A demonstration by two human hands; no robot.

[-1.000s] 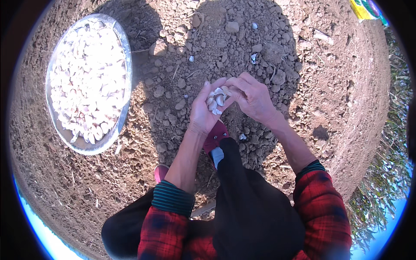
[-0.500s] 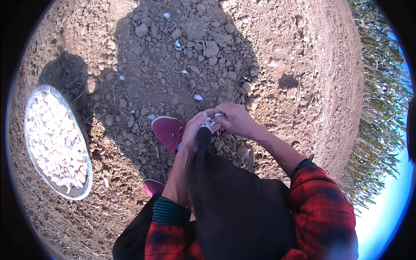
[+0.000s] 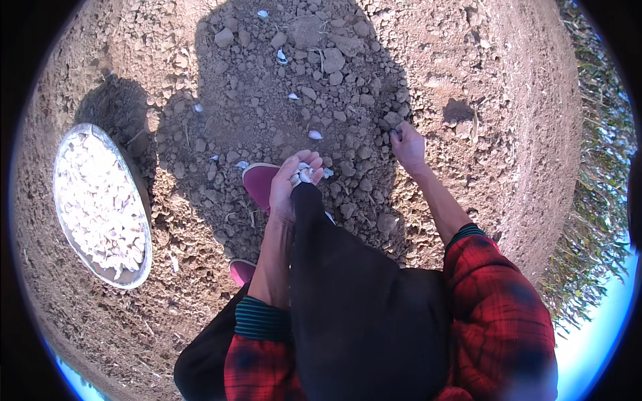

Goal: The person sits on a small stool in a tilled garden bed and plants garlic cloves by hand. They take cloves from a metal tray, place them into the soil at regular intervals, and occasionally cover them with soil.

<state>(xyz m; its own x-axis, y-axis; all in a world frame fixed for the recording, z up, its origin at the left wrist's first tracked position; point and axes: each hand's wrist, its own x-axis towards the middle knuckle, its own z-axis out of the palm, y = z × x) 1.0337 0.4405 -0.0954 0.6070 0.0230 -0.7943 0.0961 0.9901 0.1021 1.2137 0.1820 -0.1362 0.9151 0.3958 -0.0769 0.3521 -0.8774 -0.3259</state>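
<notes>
My left hand (image 3: 287, 184) is curled, palm up, around several white garlic cloves (image 3: 305, 174), beside my black garment (image 3: 368, 307). My right hand (image 3: 410, 147) hovers over or touches the cloddy soil (image 3: 364, 144) to the right, its fingers pinched together. Whatever is between those fingertips is too small or hidden to make out. Ahead of my hands, single cloves lie spaced apart on the ground, among them a near clove (image 3: 315, 135), a middle clove (image 3: 293, 96) and a farther clove (image 3: 281, 56).
A round metal basin (image 3: 145, 257) heaped with garlic cloves stands on the soil at the left. My maroon shoe (image 3: 259, 184) is just left of my left hand. Green leafy plants (image 3: 602, 134) line the far right edge. Clods and small stones cover the ground.
My right hand has left the cloves in my left hand and moved right and forward to the soil. My left hand has turned more open, showing the cloves. The view has shifted slightly.
</notes>
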